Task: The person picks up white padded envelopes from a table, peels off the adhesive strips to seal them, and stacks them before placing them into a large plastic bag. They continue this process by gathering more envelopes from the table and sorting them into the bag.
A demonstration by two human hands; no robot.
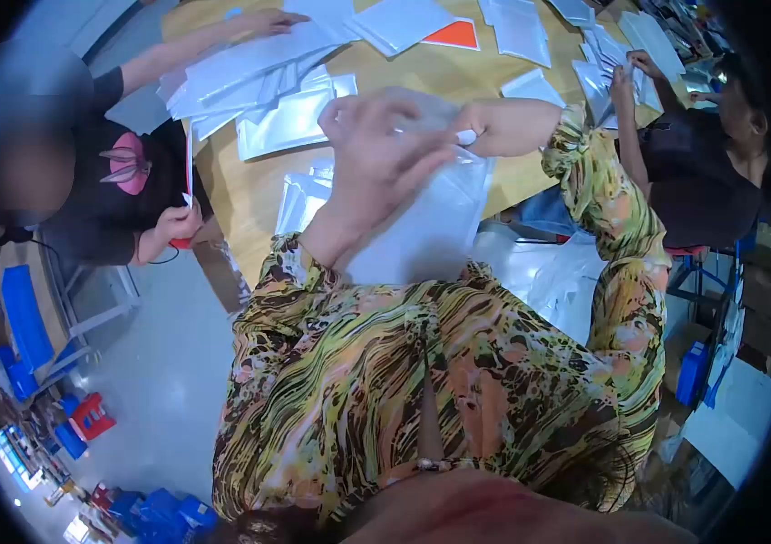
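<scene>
A translucent white plastic pouch (431, 227) hangs in front of my chest, over the near edge of the wooden table (240, 190). My left hand (372, 154) grips its upper part with the fingers curled over the top. My right hand (505, 127) pinches the pouch's top edge from the right, close to the left hand. My sleeves are yellow-green and patterned. The pouch's contents cannot be made out.
Stacks of white and silvery pouches (258, 82) cover the table, with an orange-red piece (454, 36) farther back. A person in a black shirt (122, 181) sits at the left, and another person (703, 172) handles pouches at the right. Blue and red bins (77, 422) stand on the floor at lower left.
</scene>
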